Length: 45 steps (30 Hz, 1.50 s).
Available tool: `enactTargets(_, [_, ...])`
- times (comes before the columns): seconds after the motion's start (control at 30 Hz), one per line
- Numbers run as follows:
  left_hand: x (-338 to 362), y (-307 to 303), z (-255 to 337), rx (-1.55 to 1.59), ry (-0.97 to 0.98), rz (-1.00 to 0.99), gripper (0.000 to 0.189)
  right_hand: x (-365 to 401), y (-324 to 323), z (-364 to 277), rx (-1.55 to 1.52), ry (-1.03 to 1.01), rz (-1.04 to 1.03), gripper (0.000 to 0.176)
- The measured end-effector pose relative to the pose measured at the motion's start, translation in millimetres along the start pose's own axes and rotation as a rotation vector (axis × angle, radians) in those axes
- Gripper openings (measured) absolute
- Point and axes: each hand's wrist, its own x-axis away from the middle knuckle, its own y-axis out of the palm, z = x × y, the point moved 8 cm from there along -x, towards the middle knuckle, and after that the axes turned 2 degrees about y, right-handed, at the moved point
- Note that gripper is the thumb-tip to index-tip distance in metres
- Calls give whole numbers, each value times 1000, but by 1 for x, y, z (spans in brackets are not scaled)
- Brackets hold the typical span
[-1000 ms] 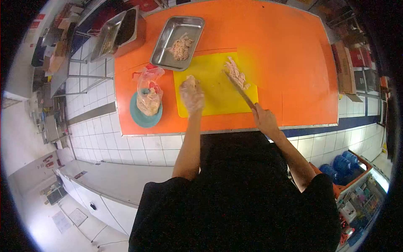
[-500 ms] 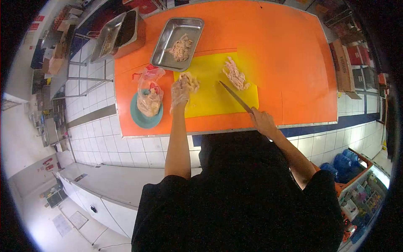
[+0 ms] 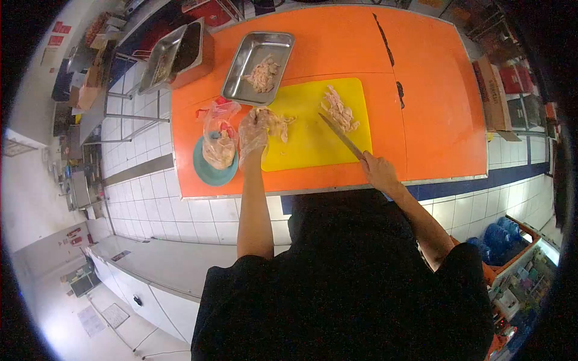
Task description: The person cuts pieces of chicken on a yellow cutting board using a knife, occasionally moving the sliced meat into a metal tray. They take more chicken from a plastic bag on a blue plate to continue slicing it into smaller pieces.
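At the yellow board's (image 3: 301,147) nine o'clock, the gloved left hand (image 3: 251,133) touched pale meat (image 3: 278,125), perhaps steadying it, finger closure unclear; the right hand (image 3: 380,172) wrapped the knife's (image 3: 342,137) handle for control, blade beside shreds (image 3: 339,110) at two.

The table (image 3: 439,126) is bright orange, crossed by thin dark lines and marked with ragged black patches. The cutting board (image 3: 301,150) is plain yellow, the plate (image 3: 206,175) blue-green, the tray (image 3: 276,45) silvery grey. Pale pinkish-beige meat (image 3: 341,112) contrasts with the grey knife (image 3: 342,137). The bag (image 3: 220,143) is clear with red and pink areas; the glove (image 3: 250,135) is clear and whitish. Black colours the shirt (image 3: 343,283), while white tiles (image 3: 208,210) form a dark-lined grid beside a navy-blue band (image 3: 460,185)
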Motion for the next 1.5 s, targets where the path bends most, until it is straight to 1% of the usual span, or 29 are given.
enactTargets(0.07, [4, -6, 10, -91, 113, 80, 24, -1, 0, 1, -17, -2, 3, 30])
enactTargets(0.1, [8, -6, 17, -93, 114, 78, 24, -1, 0, 1, -32, -5, 3, 29])
enactTargets(0.17, [15, -4, 18, -31, -52, 58, 28, -2, 0, 3, -29, 2, -8, 29])
enactTargets(0.2, [12, -4, 11, -32, -50, 57, 28, -2, 0, 4, -23, 8, -19, 29])
enactTargets(0.27, [3, -9, -1, -161, 133, 106, 33, -2, 2, 7, -28, -2, -2, 29])
enactTargets(0.3, [1, -10, -4, -163, 133, 105, 33, -1, 2, 6, -30, -12, 14, 29])
enactTargets(0.37, [-1, -9, -2, -197, 238, 112, 36, 0, 4, 7, -19, -8, 13, 29])
enactTargets(0.4, [6, -10, 16, -197, 242, 113, 36, -1, 3, 6, -6, -7, 14, 29])
enactTargets(0.43, [18, -11, 42, -325, 162, 104, 38, -1, 2, 6, -7, -8, 17, 29])
enactTargets(0.47, [27, -12, 53, -452, 78, 94, 40, -1, 3, 6, -17, -6, 14, 29])
enactTargets(0.5, [27, -11, 53, -455, 78, 96, 40, 0, 2, 3, -27, -5, 11, 29])
enactTargets(0.57, [29, -15, 47, -358, 4, 144, 39, 0, 0, 1, -25, 9, -13, 30])
enactTargets(0.6, [28, -15, 43, -360, 5, 143, 39, 1, 0, 0, -21, 23, -37, 30])
enactTargets(0.67, [22, -5, 17, 5, -81, 37, 37, 2, 1, 0, -19, 11, -24, 30])
enactTargets(0.7, [20, -4, 9, 3, -80, 37, 37, 2, 1, -1, -15, -2, -12, 30])
enactTargets(0.77, [17, 1, -11, 173, -151, 11, 34, 0, 8, 4, -28, 7, -22, 30])
enactTargets(0.87, [3, 2, -43, 199, -176, -58, 35, 4, 4, -1, -43, 10, -20, 30])
enactTargets(0.9, [4, 3, -39, 197, -174, -60, 35, 6, 0, -4, -45, 2, -6, 30])
enactTargets(1.0, [24, 4, 9, 149, -102, -2, 34, 3, 14, 5, -53, -3, -14, 29])
enactTargets(1.07, [39, -1, 41, 197, -106, 96, 35, 4, 11, 4, -71, 2, -6, 28])
enactTargets(1.1, [38, 2, 41, 194, -106, 93, 35, 6, 7, 2, -86, 5, 0, 28])
enactTargets(1.17, [35, -2, 47, 199, -30, 185, 38, 9, 0, -3, -72, 23, 7, 27])
enactTargets(1.2, [33, -1, 49, 195, -29, 180, 38, 10, -3, -3, -54, 39, 14, 26])
enactTargets(1.23, [31, -1, 49, 89, -67, 166, 40, 9, 0, 1, -58, 44, 15, 26])
enactTargets(1.27, [30, 0, 49, -19, -105, 151, 42, 8, 4, 4, -106, 27, 14, 25])
enactTargets(1.3, [31, 3, 54, -21, -103, 143, 42, 6, 5, 5, -154, 10, 15, 25])
enactTargets(1.37, [33, 28, 62, 153, -141, -36, 48, 5, 8, 11, -142, 31, 23, 25])
enactTargets(1.43, [40, 48, 65, 226, -178, -76, 49, 9, 2, 8, -127, 56, 29, 24])
enactTargets(1.5, [42, 68, 57, 304, -220, -115, 50, 15, -11, 5, -95, 57, 109, 25])
